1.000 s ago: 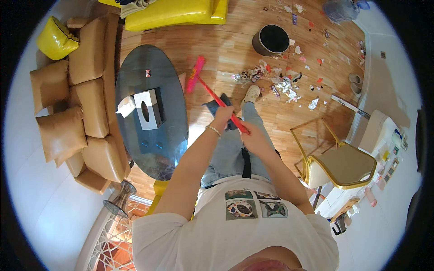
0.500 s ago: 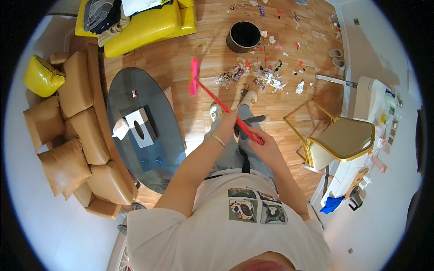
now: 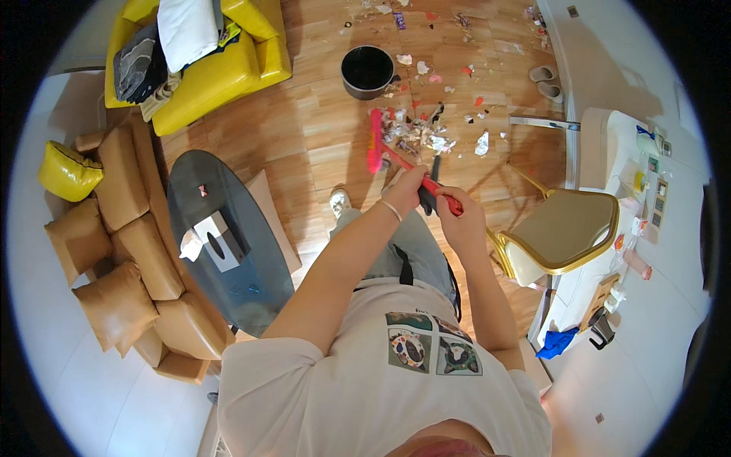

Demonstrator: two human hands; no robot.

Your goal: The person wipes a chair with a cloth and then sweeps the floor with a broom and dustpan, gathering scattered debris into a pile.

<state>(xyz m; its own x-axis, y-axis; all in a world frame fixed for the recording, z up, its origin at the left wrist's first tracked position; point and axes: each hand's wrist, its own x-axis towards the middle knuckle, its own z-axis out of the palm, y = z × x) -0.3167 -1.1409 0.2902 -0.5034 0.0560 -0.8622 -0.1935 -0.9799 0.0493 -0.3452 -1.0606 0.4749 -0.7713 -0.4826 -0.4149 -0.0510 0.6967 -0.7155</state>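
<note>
"How do the two hands stand?"

"The left hand point(image 3: 412, 187) is closed round the red handle of a broom point(image 3: 432, 185); the right hand point(image 3: 461, 212) grips the same handle, nearer its end, just right of the left hand and a little closer to the body."

"Anything else between them?"

"A dark grey object point(image 3: 427, 202), partly hidden; which hand bears it, I cannot tell."

"And the broom's far end?"

"The pink head point(image 3: 375, 142) lies ahead and to the left of the left hand, at the left edge of a heap of litter point(image 3: 421, 135); whether the bristles press on the floor point(image 3: 316, 145), I cannot tell."

"What lies further from the hands?"

"Beyond the left hand, past the broom head, stands a dark round bin point(image 3: 368, 94); more scraps are strewn ahead of both hands; a white shoe point(image 3: 339, 200) shows left of the left hand."

"Out to the sides?"

"Left of the left hand, well apart, is an oval glass table point(image 3: 255, 286) with a tissue box point(image 3: 221, 242) on it; further left, a tan sofa point(image 3: 129, 190); ahead and left, a yellow armchair point(image 3: 209, 95) bearing clothes; right of the right hand, a gold-framed chair point(image 3: 563, 228); far ahead and right, a pair of slippers point(image 3: 547, 84)."
</note>
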